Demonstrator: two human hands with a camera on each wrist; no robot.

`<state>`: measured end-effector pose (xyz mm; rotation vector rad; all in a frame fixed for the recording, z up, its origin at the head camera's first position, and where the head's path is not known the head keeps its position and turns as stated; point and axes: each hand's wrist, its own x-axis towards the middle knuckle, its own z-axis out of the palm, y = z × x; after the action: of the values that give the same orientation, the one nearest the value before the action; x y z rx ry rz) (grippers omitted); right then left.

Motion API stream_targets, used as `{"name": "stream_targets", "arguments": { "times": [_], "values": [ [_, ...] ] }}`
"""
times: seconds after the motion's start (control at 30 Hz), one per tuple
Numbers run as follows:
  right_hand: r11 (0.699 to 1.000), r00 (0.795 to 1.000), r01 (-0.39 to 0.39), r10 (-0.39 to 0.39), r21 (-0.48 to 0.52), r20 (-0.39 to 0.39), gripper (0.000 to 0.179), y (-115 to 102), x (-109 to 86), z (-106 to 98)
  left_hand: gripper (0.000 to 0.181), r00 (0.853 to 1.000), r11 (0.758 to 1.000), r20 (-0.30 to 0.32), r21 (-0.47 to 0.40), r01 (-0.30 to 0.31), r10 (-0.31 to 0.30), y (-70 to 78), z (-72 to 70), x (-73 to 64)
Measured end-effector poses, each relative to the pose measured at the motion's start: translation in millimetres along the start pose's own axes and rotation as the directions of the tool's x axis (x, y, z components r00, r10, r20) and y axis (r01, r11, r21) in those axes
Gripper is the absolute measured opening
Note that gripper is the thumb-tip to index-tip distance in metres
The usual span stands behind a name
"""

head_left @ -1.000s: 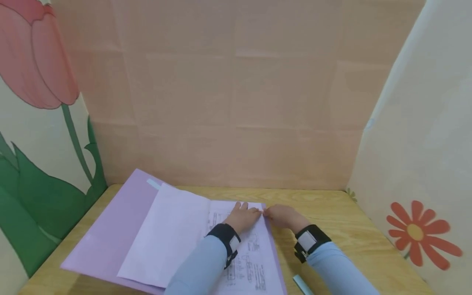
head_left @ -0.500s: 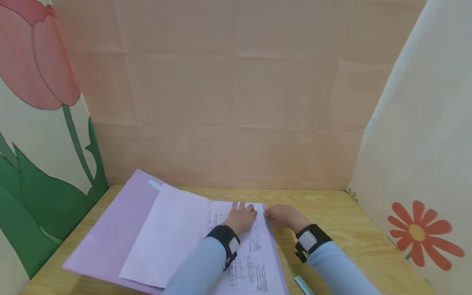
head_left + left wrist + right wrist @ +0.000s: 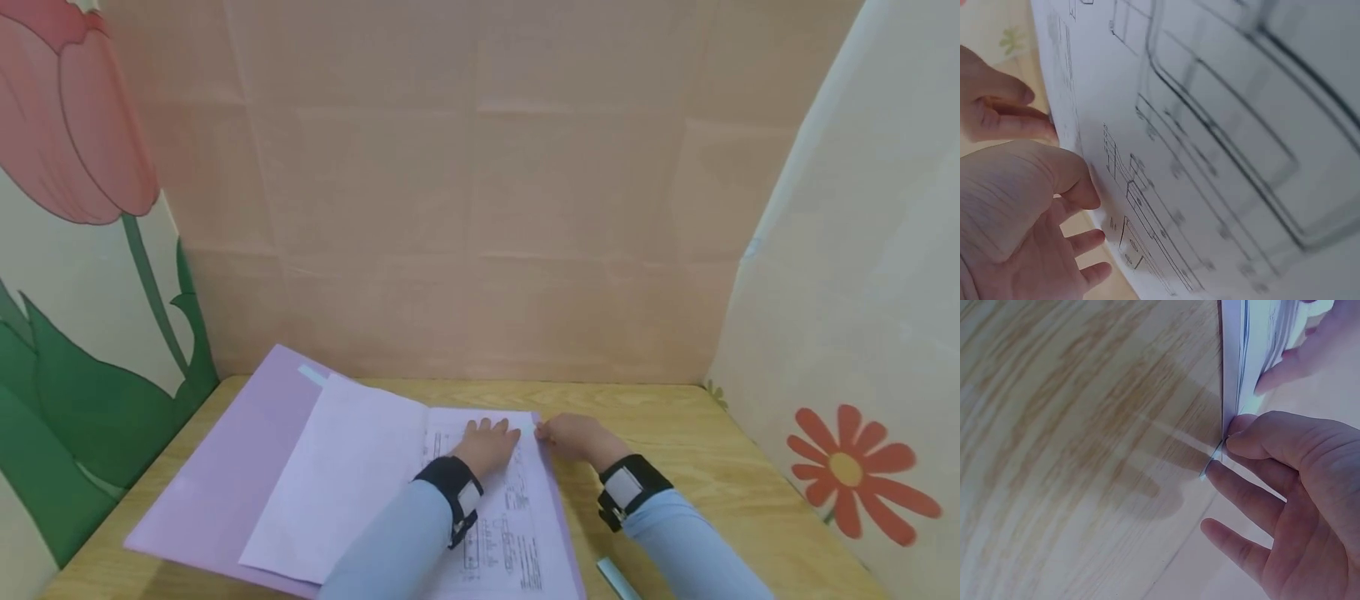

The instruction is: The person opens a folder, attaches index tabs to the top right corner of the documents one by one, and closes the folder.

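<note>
A purple folder (image 3: pixel 213 492) lies open on the table, a blank white sheet (image 3: pixel 341 483) turned to its left side. Printed pages with line diagrams (image 3: pixel 525 533) fill the right side. My left hand (image 3: pixel 486 448) rests on the printed page, fingers spread. My right hand (image 3: pixel 579 439) pinches at the page's upper right corner. In the right wrist view, a thin light blue strip (image 3: pixel 1212 460) sticks out past the page edge at my thumb (image 3: pixel 1254 439) and fingertips; the remaining fingers extend loosely. Part of the strip is hidden behind the fingers.
A light blue bar (image 3: pixel 618 578) lies on the wooden table (image 3: pixel 675 517) by the right forearm. Another pale blue strip (image 3: pixel 312 375) shows near the top of the folder's left cover. Brown paper (image 3: pixel 480 208) stands behind the table, with flower-painted walls on both sides.
My left hand's fingers have drawn back from the page corner, down and to the left, uncovering a pale patch there. My right hand stays almost in place at the corner.
</note>
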<state>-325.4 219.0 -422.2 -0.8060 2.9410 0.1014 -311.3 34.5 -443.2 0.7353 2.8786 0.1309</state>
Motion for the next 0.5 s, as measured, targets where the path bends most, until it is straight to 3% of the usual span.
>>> {"name": "stream_targets", "arguments": {
  "times": [0.13, 0.3, 0.4, 0.5],
  "values": [
    [1.0, 1.0, 0.003, -0.003, 0.017, 0.007, 0.021, 0, 0.2, -1, 0.044, 1.0, 0.998, 0.025, -0.056, 0.002, 0.0, -4.7, 2.1, -1.7],
    [1.0, 0.999, 0.009, -0.009, 0.024, 0.032, 0.02, -4, 4.7, -5, 0.044, 1.0, 0.996, 0.0, -0.085, 0.003, -0.003, -6.7, 5.5, -1.5],
    [1.0, 1.0, -0.008, 0.008, 0.0, -0.028, 0.02, -10, 8.6, -8, 0.044, 1.0, 0.997, -0.013, -0.081, 0.005, -0.006, -5.8, 4.5, -3.0],
    [0.998, 0.993, -0.051, 0.047, -0.032, -0.11, 0.034, -17, 12.4, -9, 0.044, 1.0, 0.998, -0.008, -0.068, 0.01, -0.011, -3.9, -0.3, -6.7]
  ]
}}
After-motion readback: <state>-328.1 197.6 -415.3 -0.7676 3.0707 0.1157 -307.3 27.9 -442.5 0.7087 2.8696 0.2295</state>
